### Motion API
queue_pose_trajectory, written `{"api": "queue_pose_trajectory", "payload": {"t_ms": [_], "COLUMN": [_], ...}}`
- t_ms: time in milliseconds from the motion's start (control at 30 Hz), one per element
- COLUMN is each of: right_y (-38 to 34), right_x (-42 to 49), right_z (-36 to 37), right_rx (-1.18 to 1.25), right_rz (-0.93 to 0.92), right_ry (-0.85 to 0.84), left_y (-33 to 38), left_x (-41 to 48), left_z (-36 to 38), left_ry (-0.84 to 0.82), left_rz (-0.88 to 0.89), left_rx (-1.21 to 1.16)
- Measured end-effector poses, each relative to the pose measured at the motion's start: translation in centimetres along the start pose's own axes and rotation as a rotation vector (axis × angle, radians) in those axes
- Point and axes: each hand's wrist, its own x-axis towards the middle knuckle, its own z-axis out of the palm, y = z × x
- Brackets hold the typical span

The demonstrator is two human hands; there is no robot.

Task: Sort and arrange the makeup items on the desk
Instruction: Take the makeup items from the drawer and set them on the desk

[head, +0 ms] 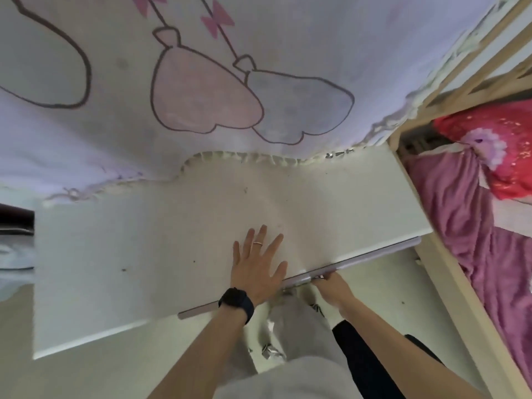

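- My left hand [259, 269] lies palm down on the white tabletop [144, 240]. Its fingers [260, 234] are straight and spread, pressing flat on the bare surface and gripping nothing.
- A ring [257, 242] sits on one of those fingers, and a dark watch [236, 302] wraps the wrist just behind them.
- My right hand [332, 286] is at the near rim of the tabletop, just right of my left thumb. It touches the lavender edge strip [374, 256] from below.
- The right fingers go under that strip and are hidden, so I cannot tell whether they are curled or what they hold. Something small and shiny shows at the knuckles, too blurred to name.
- The tabletop reaches out ahead of my left fingertips and well to their left. I cannot tell where the makeup items are.
- Beyond my fingertips, a pale curtain [201, 96] printed with balloon shapes drapes onto the far side of the tabletop.
- Well to the right of my right fingers runs a wooden bed rail [449, 269], with a pink blanket [460, 211] and a red pillow [512, 145] behind it.
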Motion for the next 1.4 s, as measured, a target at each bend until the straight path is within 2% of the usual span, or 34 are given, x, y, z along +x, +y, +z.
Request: {"api": "queue_pose_trajectory", "payload": {"t_ms": [100, 200, 333, 467, 600, 767, 1000, 1233, 1400], "right_y": [0.9, 2.0, 4.4, 6.0, 5.9, 6.0, 5.6, 6.7, 7.9], "right_x": [0.9, 2.4, 4.1, 5.0, 6.3, 7.4, 6.7, 5.4, 5.4], "right_z": [1.3, 2.7, 3.9, 4.7, 5.5, 6.3, 6.5, 6.0, 6.2], "right_rx": [0.206, 0.24, 0.245, 0.425, 0.622, 0.855, 0.87, 0.892, 0.9], "right_rz": [-0.05, -0.146, -0.233, -0.347, -0.449, -0.473, -0.534, -0.539, -0.546], "right_ry": [0.021, 0.06, 0.234, 0.178, 0.092, -0.053, -0.081, -0.106, -0.131], "left_y": [-0.4, -0.9, -1.2, -1.1, -1.4, -0.2, 0.4, 0.5, 0.2], "left_x": [-0.6, -0.7, -0.1, 0.2, 0.3, -1.3, -5.1, -6.9, -7.7], "left_z": [3.0, 5.4, 7.4, 8.7, 9.0, 10.0, 12.4, 13.1, 14.3], "left_ry": [0.093, 0.275, 0.453, 0.548, 0.57, 0.565, 0.555, 0.519, 0.568], "left_rz": [0.008, 0.049, 0.085, 0.071, 0.037, -0.099, -0.207, -0.181, -0.173], "left_rx": [0.028, 0.069, 0.138, 0.17, 0.207, 0.174, 0.119, 0.142, 0.177]}}
